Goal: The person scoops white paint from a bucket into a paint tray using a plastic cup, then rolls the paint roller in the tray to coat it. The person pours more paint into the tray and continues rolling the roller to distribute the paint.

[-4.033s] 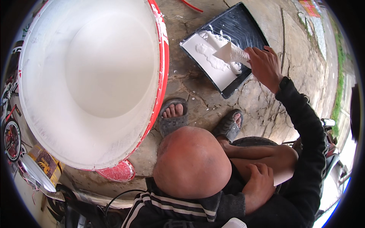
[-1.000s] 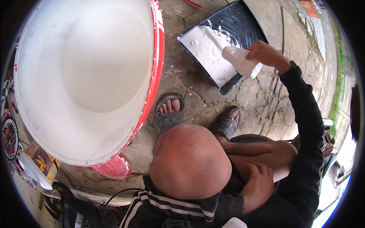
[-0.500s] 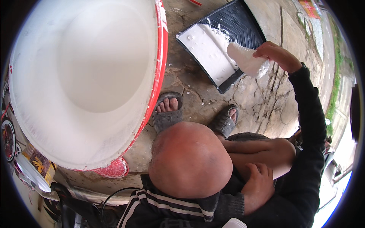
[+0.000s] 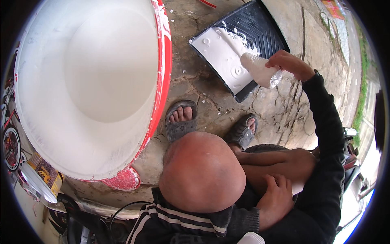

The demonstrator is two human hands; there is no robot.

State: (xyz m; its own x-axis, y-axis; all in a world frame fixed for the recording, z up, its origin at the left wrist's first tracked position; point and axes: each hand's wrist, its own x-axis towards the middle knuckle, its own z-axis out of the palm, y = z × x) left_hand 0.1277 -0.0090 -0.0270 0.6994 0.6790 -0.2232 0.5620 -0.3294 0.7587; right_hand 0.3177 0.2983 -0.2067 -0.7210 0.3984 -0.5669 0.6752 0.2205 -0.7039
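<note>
My right hand [image 4: 290, 64] reaches out over the near right side of a black paint tray [image 4: 266, 24]. Its fingers close on a crumpled plastic cup [image 4: 260, 69], coated white, with a clear, glossy end. The cup is held tilted above white paint [image 4: 219, 51] lying in the tray's lower part. Ripple rings show in the paint close to the cup. My left hand [image 4: 277, 199] rests across my lap by my bent right leg, fingers loosely apart, holding nothing that shows.
A large red-rimmed bucket [image 4: 162, 73] with whitish liquid fills the left. My knee [image 4: 203, 171] and sandaled feet [image 4: 181, 118] are between bucket and tray. A paint-spotted red object [image 4: 126, 179] lies below the bucket, near a brown-and-yellow package [image 4: 44, 173]. The ground is cracked concrete.
My right hand and the cup have moved slightly down and left in the view. New ripple rings appear in the paint beside the cup. My left hand stays put.
</note>
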